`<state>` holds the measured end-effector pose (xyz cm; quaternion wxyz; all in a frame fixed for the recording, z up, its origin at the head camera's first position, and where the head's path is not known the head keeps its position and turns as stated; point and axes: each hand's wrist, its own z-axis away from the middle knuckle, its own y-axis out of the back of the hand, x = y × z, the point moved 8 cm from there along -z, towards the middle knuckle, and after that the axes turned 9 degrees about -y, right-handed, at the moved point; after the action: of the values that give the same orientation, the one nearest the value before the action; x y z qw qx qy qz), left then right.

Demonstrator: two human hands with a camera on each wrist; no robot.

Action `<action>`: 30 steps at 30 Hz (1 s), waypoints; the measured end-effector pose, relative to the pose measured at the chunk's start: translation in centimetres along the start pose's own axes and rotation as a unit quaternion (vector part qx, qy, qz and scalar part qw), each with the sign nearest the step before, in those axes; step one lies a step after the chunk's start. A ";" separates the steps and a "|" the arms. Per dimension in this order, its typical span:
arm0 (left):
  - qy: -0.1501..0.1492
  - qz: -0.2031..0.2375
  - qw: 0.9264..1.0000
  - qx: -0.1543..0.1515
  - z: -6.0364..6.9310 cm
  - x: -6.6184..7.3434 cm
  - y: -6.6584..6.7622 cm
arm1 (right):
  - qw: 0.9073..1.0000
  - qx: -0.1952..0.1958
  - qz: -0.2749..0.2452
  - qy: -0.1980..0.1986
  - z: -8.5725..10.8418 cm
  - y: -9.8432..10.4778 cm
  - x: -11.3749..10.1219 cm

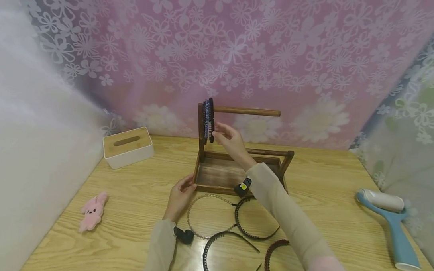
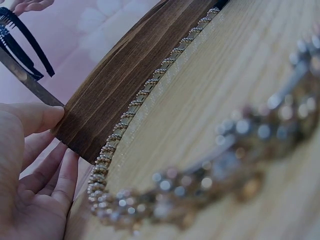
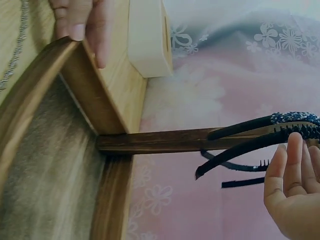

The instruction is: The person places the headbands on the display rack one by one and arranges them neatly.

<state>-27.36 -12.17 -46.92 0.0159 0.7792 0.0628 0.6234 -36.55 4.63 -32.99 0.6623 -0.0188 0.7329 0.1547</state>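
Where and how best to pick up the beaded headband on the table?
Pinch the left bend of the beaded headband, probably coming down from above: the loop lies flat on the table, and that bend is clear of the nearby black headband, while its dark tips sit right beside it.

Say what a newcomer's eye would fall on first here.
Probably the pink flowered backdrop across the head view's upper part. Next comes the glittery blue headband at the left end of the wooden rack's top bar, with the right hand close by; the left hand holds the rack's near left corner. A pink plush toy stands out on the table's left.
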 end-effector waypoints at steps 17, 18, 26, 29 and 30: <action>0.001 -0.009 1.000 0.014 -0.9 -3.4 0.3 | 0.999 -0.016 -0.014 -0.035 4.4 0.8 4.5; 0.001 -0.007 1.000 0.013 -0.9 -3.5 0.3 | 0.999 -0.018 -0.015 -0.037 5.0 1.0 4.9; 0.003 -0.001 1.000 0.001 -0.7 -3.4 -0.3 | 0.996 -0.037 0.026 -0.074 10.0 4.2 9.2; 0.003 -0.003 1.000 0.004 -0.8 -3.5 -0.1 | 0.994 -0.037 0.051 -0.094 12.0 5.4 10.6; 0.003 -0.004 1.000 0.005 -0.8 -3.5 -0.1 | 0.992 -0.036 0.056 -0.103 12.6 5.8 10.9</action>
<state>-28.90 -12.54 -50.17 0.0148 0.7771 0.0691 0.6254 -27.03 15.28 -43.41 0.7234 0.0142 0.6546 0.2189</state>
